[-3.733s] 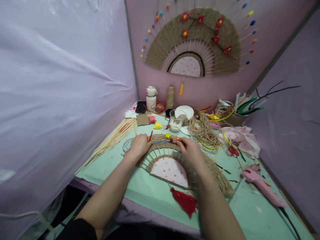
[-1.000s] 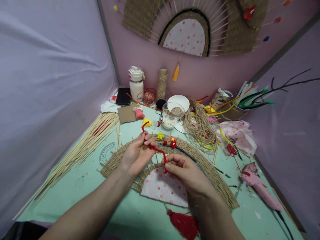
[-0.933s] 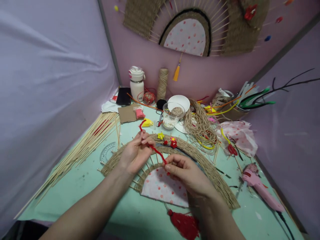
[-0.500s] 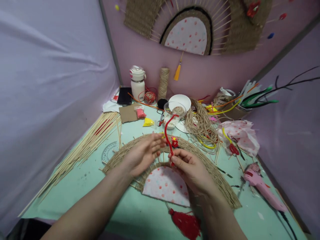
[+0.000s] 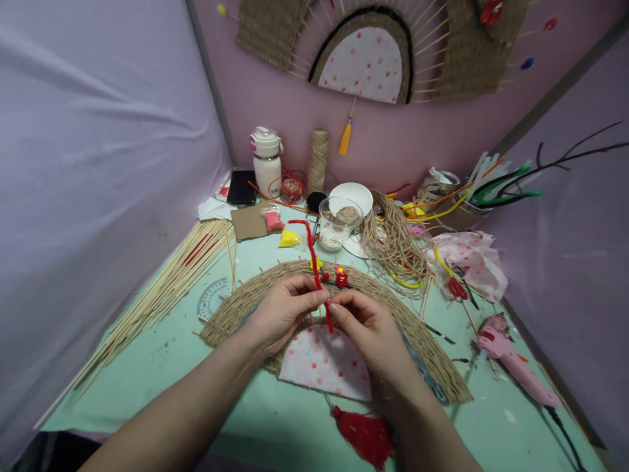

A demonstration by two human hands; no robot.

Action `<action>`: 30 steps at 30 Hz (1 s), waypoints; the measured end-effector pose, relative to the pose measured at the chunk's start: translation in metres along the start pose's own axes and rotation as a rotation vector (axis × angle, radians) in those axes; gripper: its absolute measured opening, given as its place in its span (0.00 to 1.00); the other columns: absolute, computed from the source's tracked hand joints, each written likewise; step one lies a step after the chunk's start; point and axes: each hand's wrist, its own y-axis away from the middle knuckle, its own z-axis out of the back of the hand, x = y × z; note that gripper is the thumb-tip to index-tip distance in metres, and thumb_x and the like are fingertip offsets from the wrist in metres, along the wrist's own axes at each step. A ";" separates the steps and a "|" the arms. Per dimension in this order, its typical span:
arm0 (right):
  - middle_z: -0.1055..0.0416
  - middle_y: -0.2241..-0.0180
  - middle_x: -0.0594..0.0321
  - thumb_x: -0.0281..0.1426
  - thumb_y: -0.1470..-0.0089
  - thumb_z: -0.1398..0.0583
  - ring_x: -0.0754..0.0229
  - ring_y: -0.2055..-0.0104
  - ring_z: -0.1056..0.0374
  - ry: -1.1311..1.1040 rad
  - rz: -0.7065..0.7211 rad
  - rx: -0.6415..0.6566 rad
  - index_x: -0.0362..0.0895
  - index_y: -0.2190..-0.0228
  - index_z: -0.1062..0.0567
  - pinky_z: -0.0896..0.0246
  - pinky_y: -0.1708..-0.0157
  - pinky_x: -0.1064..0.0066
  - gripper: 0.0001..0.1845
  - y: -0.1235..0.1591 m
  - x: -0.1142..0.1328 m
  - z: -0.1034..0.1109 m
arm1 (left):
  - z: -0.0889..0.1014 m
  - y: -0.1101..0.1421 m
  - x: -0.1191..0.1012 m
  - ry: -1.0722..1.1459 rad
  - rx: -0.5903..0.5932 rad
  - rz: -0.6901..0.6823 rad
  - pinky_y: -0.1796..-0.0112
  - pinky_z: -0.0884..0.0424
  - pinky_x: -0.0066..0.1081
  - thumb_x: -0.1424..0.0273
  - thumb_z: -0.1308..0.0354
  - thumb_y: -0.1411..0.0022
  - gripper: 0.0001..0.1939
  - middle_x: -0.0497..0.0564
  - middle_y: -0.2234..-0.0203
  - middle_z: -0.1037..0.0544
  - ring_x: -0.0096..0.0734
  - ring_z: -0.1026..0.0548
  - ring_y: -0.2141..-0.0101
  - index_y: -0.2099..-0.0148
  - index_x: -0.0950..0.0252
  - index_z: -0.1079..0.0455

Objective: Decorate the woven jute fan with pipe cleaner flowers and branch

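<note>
A red pipe cleaner (image 5: 312, 252) stands up between my hands, its top end bent over to the left. My left hand (image 5: 289, 308) pinches it between thumb and fingers near its lower part. Right beside, my right hand (image 5: 366, 324) pinches the same pipe cleaner close to its lower end. Beneath both hands lies a woven twine fan (image 5: 265, 282) with thin sticks and a spotted half-round cloth centre (image 5: 324, 364). On its upper band sit a red flower (image 5: 341, 277) and a yellow flower (image 5: 317, 263), partly covered by the pipe cleaner. A red tassel (image 5: 363, 436) lies at the fan's bottom.
Bamboo sticks (image 5: 162, 301) spread at left near a protractor (image 5: 213, 298). A pink glue gun (image 5: 515, 364) lies at right, its cord trailing. Behind are a white bottle (image 5: 266, 164), a twine spool (image 5: 319, 160), a clear cup (image 5: 339, 226) and loose twine (image 5: 396, 242).
Both hands were on the fan at first. Later they hold the red pipe cleaner above it; my left hand let go and opened, then closed on it again beside my right hand.
</note>
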 end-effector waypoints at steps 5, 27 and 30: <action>0.33 0.72 0.64 0.33 0.42 0.45 0.64 0.68 0.39 0.225 0.130 -0.092 0.43 0.72 0.31 0.45 0.67 0.73 0.09 0.003 0.005 -0.001 | 0.005 -0.005 0.001 0.016 -0.024 -0.019 0.72 0.33 0.22 0.68 0.31 0.55 0.13 0.47 0.76 0.29 0.19 0.32 0.75 0.70 0.69 0.30; 0.28 0.66 0.60 0.37 0.49 0.38 0.61 0.68 0.35 -0.150 0.036 -0.193 0.51 0.61 0.24 0.39 0.69 0.69 0.11 0.024 0.029 0.029 | 0.002 -0.009 0.008 -0.147 -0.121 -0.132 0.72 0.40 0.22 0.66 0.32 0.55 0.13 0.45 0.76 0.30 0.20 0.36 0.75 0.71 0.67 0.32; 0.31 0.73 0.63 0.41 0.47 0.40 0.64 0.71 0.38 -0.055 -0.124 -0.104 0.44 0.67 0.24 0.42 0.72 0.73 0.13 0.008 0.018 0.015 | -0.001 -0.005 0.008 -0.202 -0.095 -0.198 0.69 0.37 0.24 0.67 0.33 0.54 0.11 0.46 0.75 0.29 0.23 0.33 0.72 0.70 0.67 0.30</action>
